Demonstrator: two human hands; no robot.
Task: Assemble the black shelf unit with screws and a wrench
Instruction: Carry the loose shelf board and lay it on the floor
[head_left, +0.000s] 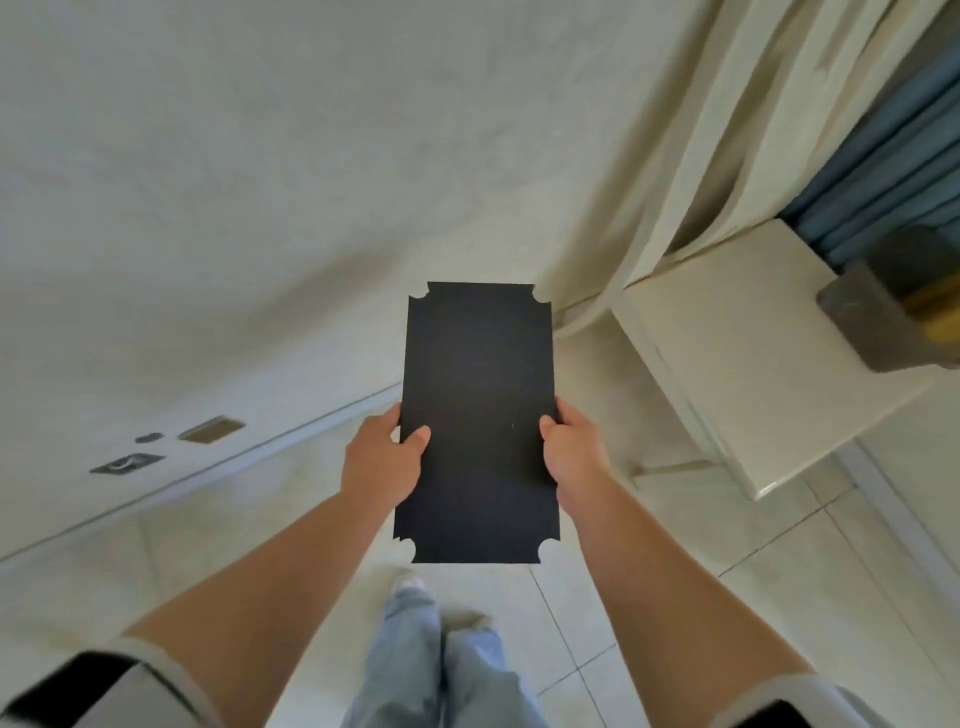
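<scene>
A flat black rectangular shelf panel with notched corners (478, 421) is held above the tiled floor (649, 597), gripped at its long edges by the left hand (382, 457) and right hand (569, 452). The step appears to be fetching a part; a frame to seat it is needed next.

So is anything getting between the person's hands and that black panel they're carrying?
Nothing visible does. The left hand grips the left edge of the black shelf panel and the right hand grips its right edge, thumbs lying on its top face. Where the panel is headed is not shown.
</scene>
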